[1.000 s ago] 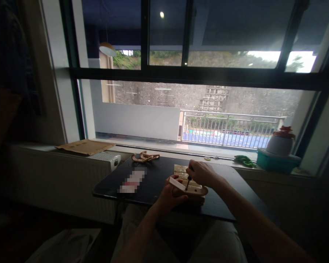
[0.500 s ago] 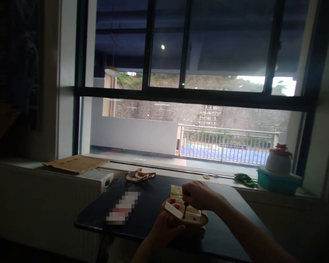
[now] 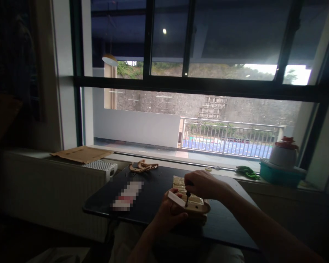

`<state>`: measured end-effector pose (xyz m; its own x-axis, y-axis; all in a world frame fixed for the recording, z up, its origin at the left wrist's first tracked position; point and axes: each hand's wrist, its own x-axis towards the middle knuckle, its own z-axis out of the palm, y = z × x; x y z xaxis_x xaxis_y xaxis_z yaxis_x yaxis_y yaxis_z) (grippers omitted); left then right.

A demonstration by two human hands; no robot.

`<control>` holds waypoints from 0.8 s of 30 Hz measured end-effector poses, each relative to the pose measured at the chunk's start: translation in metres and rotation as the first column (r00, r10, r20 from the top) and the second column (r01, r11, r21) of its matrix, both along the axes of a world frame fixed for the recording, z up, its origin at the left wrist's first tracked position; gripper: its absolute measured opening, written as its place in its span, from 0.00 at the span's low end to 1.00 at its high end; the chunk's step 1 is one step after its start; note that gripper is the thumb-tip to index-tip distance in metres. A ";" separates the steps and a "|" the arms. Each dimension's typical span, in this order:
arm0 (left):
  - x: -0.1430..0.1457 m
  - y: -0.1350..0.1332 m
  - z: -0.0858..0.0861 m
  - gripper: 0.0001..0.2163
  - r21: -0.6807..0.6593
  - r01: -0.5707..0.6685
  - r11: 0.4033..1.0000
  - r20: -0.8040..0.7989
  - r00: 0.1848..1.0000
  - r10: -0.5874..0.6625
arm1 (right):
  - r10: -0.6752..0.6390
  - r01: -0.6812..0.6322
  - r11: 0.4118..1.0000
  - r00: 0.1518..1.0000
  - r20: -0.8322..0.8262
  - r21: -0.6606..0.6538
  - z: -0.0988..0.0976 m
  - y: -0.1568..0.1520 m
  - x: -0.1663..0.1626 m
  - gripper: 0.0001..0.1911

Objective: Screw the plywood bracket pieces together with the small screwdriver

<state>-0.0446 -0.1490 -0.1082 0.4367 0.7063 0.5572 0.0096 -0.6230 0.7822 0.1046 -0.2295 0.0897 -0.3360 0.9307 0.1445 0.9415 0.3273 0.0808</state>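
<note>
My left hand (image 3: 167, 213) is wrapped round the near left end of a curved, light wooden piece (image 3: 201, 208) with a pale flat end and a dark hole. Above it, my right hand (image 3: 204, 184) is closed on a screwdriver (image 3: 188, 198). Its thin dark shaft points down, and the tip meets the wooden piece near the flat end. Under and behind the piece lies a yellowish, ridged block (image 3: 178, 181) that looks wrapped in clear film. My fingers hide most of the screwdriver's handle.
The dark table (image 3: 156, 190) holds more curved wooden pieces (image 3: 142, 166) at the back and a blurred-out flat item (image 3: 128, 196) at left. Along the sill are a brown paper envelope (image 3: 83, 154), a green cloth (image 3: 247, 172) and a teal box (image 3: 279, 174) bearing a jug (image 3: 284, 153).
The view has shifted slightly, so the table and hands sit higher in the picture. Both hands keep their hold, with the screwdriver still against the wooden piece.
</note>
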 end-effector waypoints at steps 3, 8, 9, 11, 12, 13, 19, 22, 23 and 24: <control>-0.001 -0.001 0.000 0.29 0.017 -0.008 1.000 -0.025 1.000 0.008 | -0.040 0.040 0.999 0.999 -0.012 0.020 -0.009 0.000 0.000 0.10; -0.003 -0.003 0.008 0.26 0.044 -0.002 0.999 -0.076 0.997 0.005 | -0.146 0.147 0.989 0.989 -0.039 0.029 -0.016 0.002 0.005 0.17; -0.003 -0.003 0.009 0.26 0.050 -0.001 0.999 -0.086 0.996 0.005 | -0.144 0.145 0.989 0.989 -0.038 0.024 -0.014 0.002 0.005 0.17; -0.003 -0.002 0.009 0.26 0.058 -0.001 0.998 -0.096 0.995 0.007 | -0.113 0.113 0.994 0.993 -0.035 0.006 -0.008 0.003 0.005 0.15; -0.003 -0.002 0.008 0.26 0.061 0.000 0.998 -0.095 0.995 0.005 | -0.088 0.088 0.996 0.996 -0.033 -0.007 -0.005 0.003 0.005 0.13; -0.003 -0.001 0.008 0.26 0.061 0.003 0.998 -0.091 0.996 0.002 | -0.061 0.061 0.998 0.998 -0.031 -0.021 -0.002 0.004 0.005 0.11; -0.003 -0.003 0.008 0.26 0.039 -0.003 0.999 -0.084 0.996 0.006 | -0.002 0.001 0.999 1.000 -0.025 -0.038 -0.004 0.007 0.008 0.10; -0.003 -0.006 0.011 0.26 0.032 -0.015 0.999 -0.094 0.995 0.018 | -0.057 0.056 0.998 0.998 -0.024 -0.008 -0.012 0.007 0.010 0.15; -0.003 -0.007 0.012 0.26 0.034 -0.018 0.999 -0.093 0.995 0.021 | -0.075 0.076 0.997 0.997 -0.024 0.003 -0.014 0.007 0.010 0.16; -0.003 -0.007 0.012 0.26 0.040 -0.018 0.999 -0.091 0.996 0.022 | -0.091 0.091 0.996 0.996 -0.022 0.012 -0.015 0.006 0.009 0.17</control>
